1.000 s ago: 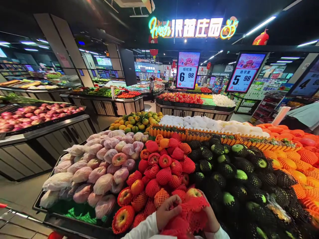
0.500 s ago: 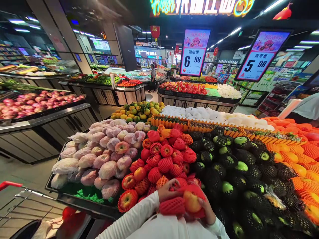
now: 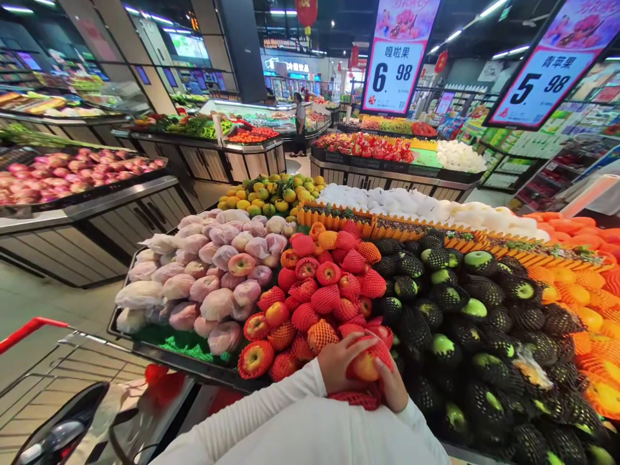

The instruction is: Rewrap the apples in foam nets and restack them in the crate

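A red-yellow apple (image 3: pixel 364 367), partly covered by a red foam net, is held between both hands close to my body. My left hand (image 3: pixel 339 363) curls over its left side, fingers across the top. Against the right side presses my right hand (image 3: pixel 394 386), its thumb and fingers bent around the fruit. Just below them another piece of red foam net (image 3: pixel 357 400) shows; whether it holds fruit I cannot tell. Beyond my hands lies a heap of apples in red foam nets (image 3: pixel 325 299).
Plastic-wrapped apples (image 3: pixel 217 303) lie left, green apples in black nets (image 3: pixel 442 344) right, and orange-netted fruit (image 3: pixel 593 316) farther right. A shopping cart (image 3: pixel 72 332) stands at lower left. Price screens (image 3: pixel 401 68) hang ahead. A person (image 3: pixel 299 123) stands in the distance.
The apple has shifted slightly up and left, and its red net now covers more of it. My left hand has moved over the fruit. The view tilts lower.
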`<state>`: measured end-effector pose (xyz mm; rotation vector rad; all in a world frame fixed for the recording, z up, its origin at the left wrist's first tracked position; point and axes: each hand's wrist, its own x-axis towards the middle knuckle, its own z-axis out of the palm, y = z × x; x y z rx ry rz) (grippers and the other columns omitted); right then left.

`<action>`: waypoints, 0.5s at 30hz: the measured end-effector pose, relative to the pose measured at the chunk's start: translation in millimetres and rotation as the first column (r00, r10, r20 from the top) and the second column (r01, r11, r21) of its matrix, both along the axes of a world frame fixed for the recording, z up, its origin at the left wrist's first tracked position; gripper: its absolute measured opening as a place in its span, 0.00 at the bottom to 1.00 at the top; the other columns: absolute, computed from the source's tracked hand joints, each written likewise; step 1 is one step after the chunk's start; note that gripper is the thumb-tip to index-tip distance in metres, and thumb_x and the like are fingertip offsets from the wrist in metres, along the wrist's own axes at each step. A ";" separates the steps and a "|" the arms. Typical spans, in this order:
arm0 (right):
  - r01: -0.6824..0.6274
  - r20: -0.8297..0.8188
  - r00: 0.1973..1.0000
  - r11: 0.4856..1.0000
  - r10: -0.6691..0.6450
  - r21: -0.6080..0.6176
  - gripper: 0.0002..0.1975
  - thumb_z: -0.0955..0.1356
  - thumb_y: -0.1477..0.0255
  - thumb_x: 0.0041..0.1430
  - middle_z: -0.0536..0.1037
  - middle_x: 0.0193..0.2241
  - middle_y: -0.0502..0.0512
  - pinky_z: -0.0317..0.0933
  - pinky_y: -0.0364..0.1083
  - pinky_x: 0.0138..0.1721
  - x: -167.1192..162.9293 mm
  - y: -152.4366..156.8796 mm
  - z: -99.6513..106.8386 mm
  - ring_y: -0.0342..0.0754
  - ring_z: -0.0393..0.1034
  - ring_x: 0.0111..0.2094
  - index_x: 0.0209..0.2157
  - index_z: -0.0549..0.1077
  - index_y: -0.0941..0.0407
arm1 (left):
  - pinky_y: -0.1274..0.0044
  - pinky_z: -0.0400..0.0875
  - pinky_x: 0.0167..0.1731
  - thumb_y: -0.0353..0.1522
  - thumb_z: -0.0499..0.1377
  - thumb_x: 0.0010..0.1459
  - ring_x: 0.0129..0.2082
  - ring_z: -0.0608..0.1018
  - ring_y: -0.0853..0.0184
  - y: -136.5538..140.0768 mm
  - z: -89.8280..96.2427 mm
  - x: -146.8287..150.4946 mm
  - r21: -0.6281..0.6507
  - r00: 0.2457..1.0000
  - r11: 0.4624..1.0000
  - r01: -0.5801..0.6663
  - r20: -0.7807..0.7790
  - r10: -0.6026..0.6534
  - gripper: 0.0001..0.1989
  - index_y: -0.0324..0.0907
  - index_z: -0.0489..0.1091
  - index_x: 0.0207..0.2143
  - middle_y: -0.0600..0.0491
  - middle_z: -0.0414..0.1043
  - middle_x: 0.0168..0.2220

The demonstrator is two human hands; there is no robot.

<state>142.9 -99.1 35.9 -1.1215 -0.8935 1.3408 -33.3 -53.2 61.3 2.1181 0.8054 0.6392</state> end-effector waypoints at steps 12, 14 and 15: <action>0.142 -0.050 0.990 0.978 -0.135 0.155 0.27 0.78 0.63 0.48 0.74 0.39 0.56 0.69 0.43 0.35 43.2 16.7 35.8 0.46 0.70 0.35 0.50 0.73 0.51 | 0.64 0.73 0.51 0.48 0.70 0.41 0.47 0.77 0.56 51.8 22.7 -20.1 -0.338 0.782 0.868 -0.365 0.395 0.483 0.40 0.38 0.63 0.53 0.43 0.73 0.49; 0.156 -0.055 0.987 0.975 -0.149 0.156 0.26 0.78 0.62 0.49 0.73 0.37 0.55 0.68 0.42 0.32 49.6 15.4 33.9 0.44 0.67 0.32 0.49 0.74 0.52 | 0.65 0.74 0.46 0.52 0.67 0.43 0.44 0.77 0.57 75.3 19.6 -27.4 -0.472 0.713 0.809 -0.350 0.426 0.557 0.38 0.38 0.64 0.50 0.44 0.74 0.46; 0.155 -0.052 0.987 0.976 -0.149 0.151 0.25 0.78 0.62 0.50 0.73 0.37 0.55 0.67 0.42 0.32 51.4 13.9 32.1 0.43 0.66 0.31 0.49 0.75 0.52 | 0.65 0.74 0.46 0.54 0.65 0.45 0.43 0.77 0.57 87.0 17.4 -31.1 -0.504 0.694 0.798 -0.332 0.442 0.568 0.37 0.38 0.65 0.49 0.44 0.74 0.45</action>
